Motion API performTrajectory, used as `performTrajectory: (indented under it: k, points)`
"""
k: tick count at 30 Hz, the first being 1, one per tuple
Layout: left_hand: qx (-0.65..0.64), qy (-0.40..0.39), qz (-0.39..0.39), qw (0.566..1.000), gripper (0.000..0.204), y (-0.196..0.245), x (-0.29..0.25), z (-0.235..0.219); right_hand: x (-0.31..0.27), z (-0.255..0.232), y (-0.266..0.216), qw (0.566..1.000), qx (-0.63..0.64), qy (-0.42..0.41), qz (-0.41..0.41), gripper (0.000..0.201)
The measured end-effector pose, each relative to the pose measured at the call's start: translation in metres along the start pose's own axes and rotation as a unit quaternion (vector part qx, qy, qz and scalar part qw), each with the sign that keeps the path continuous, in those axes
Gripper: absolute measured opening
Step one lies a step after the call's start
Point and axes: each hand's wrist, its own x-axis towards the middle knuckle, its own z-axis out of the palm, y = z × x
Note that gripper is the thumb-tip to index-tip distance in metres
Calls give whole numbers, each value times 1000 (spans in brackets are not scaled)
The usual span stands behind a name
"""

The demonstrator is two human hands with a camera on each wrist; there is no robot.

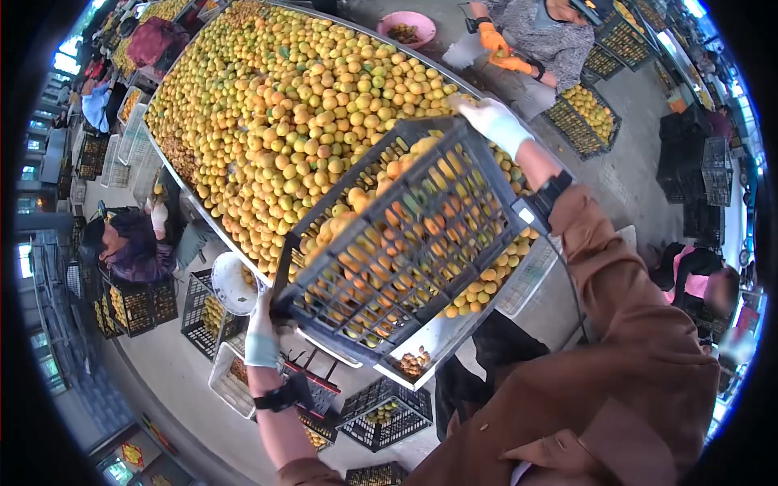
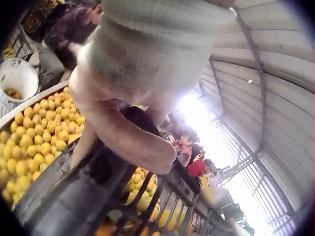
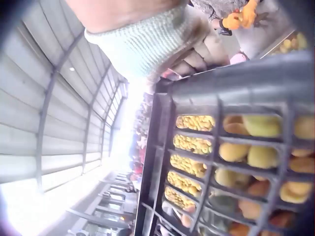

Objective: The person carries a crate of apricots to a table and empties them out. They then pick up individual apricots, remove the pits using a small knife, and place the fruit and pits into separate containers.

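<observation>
A black plastic crate [image 1: 405, 219] with yellow-orange fruit inside is tilted over a large tray heaped with the same fruit [image 1: 308, 89]. My gloved left hand [image 1: 262, 336] grips the crate's near left corner; in the left wrist view the hand [image 2: 133, 83] has its fingers curled over the dark rim [image 2: 64, 196]. My gloved right hand [image 1: 496, 125] holds the far right end of the crate. In the right wrist view the curled fingers [image 3: 202, 56] lie at the crate's rim [image 3: 236, 81], and fruit shows through the slats. The thumbs are partly hidden.
A white bucket [image 1: 233, 283] stands by the tray's left edge, and a pink basin [image 1: 407, 29] lies beyond its far side. Crates of fruit [image 1: 582, 120] sit on the floor around. A person in orange gloves [image 1: 527, 40] is across the tray; another person [image 1: 138, 243] sits at left.
</observation>
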Motion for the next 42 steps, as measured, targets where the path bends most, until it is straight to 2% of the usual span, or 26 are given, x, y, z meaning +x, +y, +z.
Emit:
performTrajectory:
  k: [2,3,4,5,6,7,9,10,13,15,17,19,20,21,22,23,25,27,30,31,33,35,37,38,41,42]
  points:
    - [62,48,108,991,53,8,-9,14,5,37,29,982,27,100,-160,77]
    - [117,20,123,985,53,8,-13,10,-5,59,44,966,50,159,-197,72]
    - [180,76,258,946,51,-7,-1,12,-24,78,46,946,67,216,-233,72]
    - [240,131,384,882,49,-18,7,21,-30,79,52,948,-33,221,-225,75]
    - [227,160,347,896,43,-22,9,23,-34,80,62,957,-48,213,-193,75]
    - [254,198,336,885,40,-29,17,21,-36,79,72,963,-63,206,-161,74]
    - [150,206,403,879,41,-33,27,38,-33,80,87,968,-66,198,-140,72]
    - [120,207,392,888,40,-33,30,43,-32,81,94,973,-71,188,-115,69]
    - [91,231,386,889,38,-28,21,56,-30,83,96,969,-95,193,-121,67]
    - [100,224,381,892,40,-50,28,50,-29,86,99,964,-101,215,-122,66]
    - [-19,241,370,897,47,-90,35,50,-25,90,100,952,-118,254,-123,63]
    - [-227,131,282,923,50,-142,42,39,-36,81,87,959,-97,240,-117,61]
    - [-309,74,214,924,50,-166,44,36,-38,77,87,975,-70,196,-78,59]
    - [-329,21,143,933,50,-188,46,37,-38,76,88,987,-43,147,-39,59]
    - [-347,-28,76,934,50,-210,45,39,-38,78,90,984,-53,163,-49,59]
    - [-353,-63,34,933,49,-219,45,44,-37,78,89,984,-51,161,-55,59]
    - [-352,-88,0,932,49,-235,48,49,-41,78,89,983,-64,161,-52,60]
    - [-349,-90,3,933,49,-237,51,52,-37,77,94,980,-75,168,-70,62]
    - [-344,-83,11,935,49,-239,54,53,-37,67,94,991,-65,100,-63,62]
    - [-343,-84,14,936,49,-237,58,57,-39,68,96,991,-68,102,-61,62]
    - [-340,-86,20,936,48,-236,62,62,-44,71,103,977,-16,157,-147,58]
    - [-339,-90,25,936,48,-235,64,66,-35,68,113,978,-31,139,-151,54]
    - [-339,-94,22,936,48,-243,60,67,-25,69,130,985,6,84,-149,52]
    - [-341,-95,19,935,48,-250,56,65,-32,65,121,989,20,60,-132,50]
    - [-348,-103,4,932,47,-283,34,59,-54,63,119,982,6,109,-154,47]
    - [-355,-107,-1,929,47,-298,21,59,-62,64,121,971,28,132,-198,46]
